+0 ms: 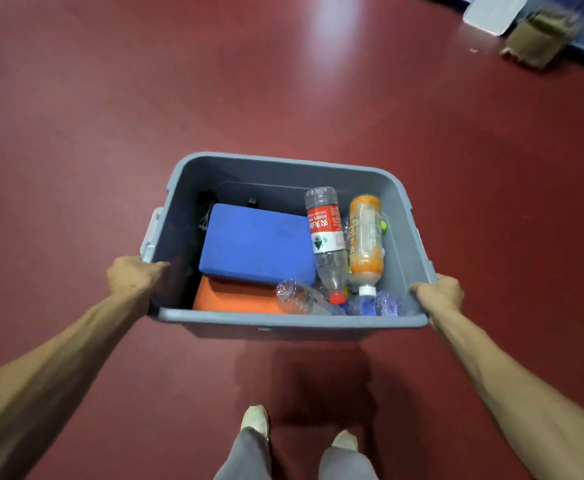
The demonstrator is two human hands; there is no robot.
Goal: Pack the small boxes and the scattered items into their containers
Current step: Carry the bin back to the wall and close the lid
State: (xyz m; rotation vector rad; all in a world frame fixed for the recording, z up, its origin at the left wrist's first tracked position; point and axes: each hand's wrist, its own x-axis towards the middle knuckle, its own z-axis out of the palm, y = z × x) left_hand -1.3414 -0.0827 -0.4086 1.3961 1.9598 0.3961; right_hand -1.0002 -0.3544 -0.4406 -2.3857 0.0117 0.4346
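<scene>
I hold a grey plastic bin (pixel 283 322) up off the red floor. My left hand (pixel 134 273) grips its left rim near the white latch, and my right hand (pixel 439 294) grips the right rim. Inside lie a blue foam block (pixel 256 244) on top of an orange foam block (pixel 235 299). A clear bottle with a red label (pixel 327 237) and an orange-labelled bottle (pixel 365 240) lie beside them. Crushed clear bottles (pixel 304 299) rest near the front wall. Small dark items sit at the bin's far left corner.
Red floor (pixel 110 116) spreads all around. At the top right, a brown cardboard piece (pixel 540 39) and a pale flat sheet (pixel 491 10) lie beside a blue strip. My two feet (pixel 256 419) show at the bottom.
</scene>
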